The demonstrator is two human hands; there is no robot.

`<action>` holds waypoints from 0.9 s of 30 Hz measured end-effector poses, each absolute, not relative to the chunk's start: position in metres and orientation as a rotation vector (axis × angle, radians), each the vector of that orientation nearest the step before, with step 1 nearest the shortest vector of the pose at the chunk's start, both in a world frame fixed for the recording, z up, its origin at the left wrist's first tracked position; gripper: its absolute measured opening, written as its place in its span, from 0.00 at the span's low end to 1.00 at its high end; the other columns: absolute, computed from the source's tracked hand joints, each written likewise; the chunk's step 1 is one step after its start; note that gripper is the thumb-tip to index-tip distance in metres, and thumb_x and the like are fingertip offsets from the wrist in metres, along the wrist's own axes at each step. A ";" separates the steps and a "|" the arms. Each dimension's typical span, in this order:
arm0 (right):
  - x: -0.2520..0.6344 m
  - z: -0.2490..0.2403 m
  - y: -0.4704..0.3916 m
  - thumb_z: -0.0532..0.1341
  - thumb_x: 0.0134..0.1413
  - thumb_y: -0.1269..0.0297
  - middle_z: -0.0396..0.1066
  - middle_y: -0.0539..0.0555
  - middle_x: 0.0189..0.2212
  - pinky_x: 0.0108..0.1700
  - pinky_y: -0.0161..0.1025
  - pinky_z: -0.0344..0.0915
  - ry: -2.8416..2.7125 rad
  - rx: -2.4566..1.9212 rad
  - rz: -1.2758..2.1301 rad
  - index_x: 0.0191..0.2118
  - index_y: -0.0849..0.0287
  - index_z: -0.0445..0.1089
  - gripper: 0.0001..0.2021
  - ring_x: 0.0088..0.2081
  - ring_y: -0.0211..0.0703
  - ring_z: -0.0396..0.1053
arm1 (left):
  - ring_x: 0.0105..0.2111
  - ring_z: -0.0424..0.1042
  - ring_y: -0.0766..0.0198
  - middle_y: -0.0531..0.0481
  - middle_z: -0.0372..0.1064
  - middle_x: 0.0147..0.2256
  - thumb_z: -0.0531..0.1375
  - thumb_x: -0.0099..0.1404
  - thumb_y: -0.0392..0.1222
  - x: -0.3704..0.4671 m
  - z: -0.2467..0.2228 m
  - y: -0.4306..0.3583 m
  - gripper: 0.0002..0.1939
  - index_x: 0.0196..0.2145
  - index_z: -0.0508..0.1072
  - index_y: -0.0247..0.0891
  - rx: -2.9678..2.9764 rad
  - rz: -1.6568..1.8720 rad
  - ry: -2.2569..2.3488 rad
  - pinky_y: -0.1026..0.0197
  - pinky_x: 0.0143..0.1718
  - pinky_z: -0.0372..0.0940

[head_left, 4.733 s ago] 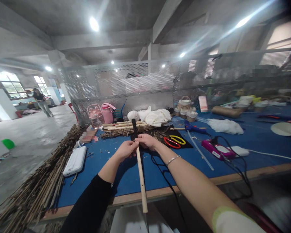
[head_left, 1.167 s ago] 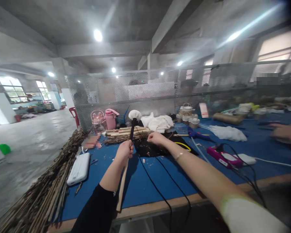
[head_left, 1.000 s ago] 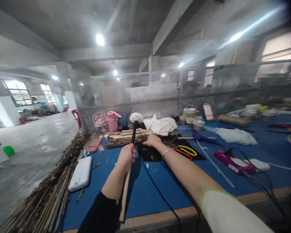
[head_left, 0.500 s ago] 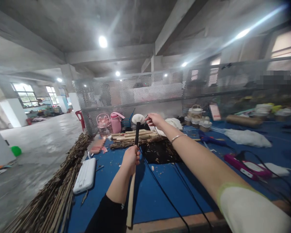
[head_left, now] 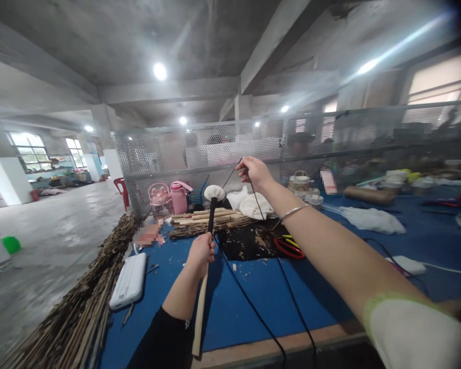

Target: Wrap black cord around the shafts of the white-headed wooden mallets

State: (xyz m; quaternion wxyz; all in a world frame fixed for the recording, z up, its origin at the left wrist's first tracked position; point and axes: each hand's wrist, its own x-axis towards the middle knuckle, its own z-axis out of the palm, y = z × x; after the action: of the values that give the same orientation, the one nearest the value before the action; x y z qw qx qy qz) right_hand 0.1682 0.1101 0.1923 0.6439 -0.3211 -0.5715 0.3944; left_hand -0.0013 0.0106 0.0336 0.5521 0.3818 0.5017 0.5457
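My left hand [head_left: 202,251] is wrapped round a pale wooden stick [head_left: 200,318], held tilted over the table. Black cord binding [head_left: 212,218] covers the stick's upper part, and a round white cloth-covered head [head_left: 214,193] tops it. My right hand [head_left: 253,171] pinches a black cord [head_left: 230,175], raised to the right of the head. From the head the cord runs straight up to these fingers, then drops behind my forearm. Another length of black cord [head_left: 240,287] trails from by my left hand over the table's near edge.
On the blue table [head_left: 249,302] lie a bundle of pale sticks [head_left: 200,218], white cloth [head_left: 253,204], red-handled scissors [head_left: 289,248] and a white power bank [head_left: 128,281]. A pink bottle [head_left: 179,197] stands behind. Dry stalks [head_left: 88,287] line the left edge; a perforated metal screen [head_left: 149,154] rises at the back.
My right hand has moved up and away from the white head, drawing the cord out straight. My left hand keeps its grip on the stick. The view has turned slightly right.
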 end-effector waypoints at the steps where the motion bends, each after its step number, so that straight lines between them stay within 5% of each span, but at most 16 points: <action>1: 0.171 0.196 0.103 0.49 0.59 0.67 0.65 0.49 0.22 0.15 0.26 0.53 -1.310 -0.707 0.893 0.26 0.60 0.58 0.11 0.16 0.28 0.58 | 0.12 0.46 0.77 0.59 0.51 0.17 0.51 0.59 0.43 -0.002 0.034 0.011 0.08 0.25 0.58 0.37 0.899 1.295 1.191 0.71 0.13 0.39; 18: 0.249 0.228 -0.023 0.52 0.57 0.59 0.61 0.48 0.21 0.16 0.30 0.48 -1.493 -0.571 0.836 0.28 0.57 0.57 0.10 0.17 0.30 0.54 | 0.12 0.45 0.77 0.59 0.50 0.16 0.50 0.60 0.43 -0.004 0.031 0.013 0.09 0.25 0.57 0.37 0.924 1.293 1.182 0.72 0.13 0.38; 23: 0.279 0.176 -0.049 0.60 0.50 0.57 0.59 0.46 0.19 0.13 0.29 0.41 -1.705 -0.932 1.153 0.34 0.57 0.60 0.11 0.13 0.27 0.46 | 0.12 0.45 0.77 0.60 0.50 0.16 0.51 0.59 0.41 -0.002 0.033 0.010 0.08 0.24 0.57 0.38 0.939 1.247 1.212 0.72 0.13 0.38; 27: 0.301 0.113 -0.092 0.62 0.47 0.56 0.58 0.46 0.20 0.14 0.29 0.46 -1.829 -1.178 1.302 0.48 0.53 0.58 0.22 0.13 0.28 0.48 | 0.12 0.45 0.77 0.60 0.50 0.16 0.52 0.57 0.42 0.002 0.036 0.005 0.08 0.23 0.57 0.38 0.969 1.226 1.199 0.72 0.13 0.38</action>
State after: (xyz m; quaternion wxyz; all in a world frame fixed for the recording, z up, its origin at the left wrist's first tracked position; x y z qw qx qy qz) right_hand 0.3009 -0.0922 0.1130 0.2985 -0.4435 -0.6885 0.4900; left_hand 0.0018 0.0052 0.0359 0.5530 0.4097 0.5072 0.5187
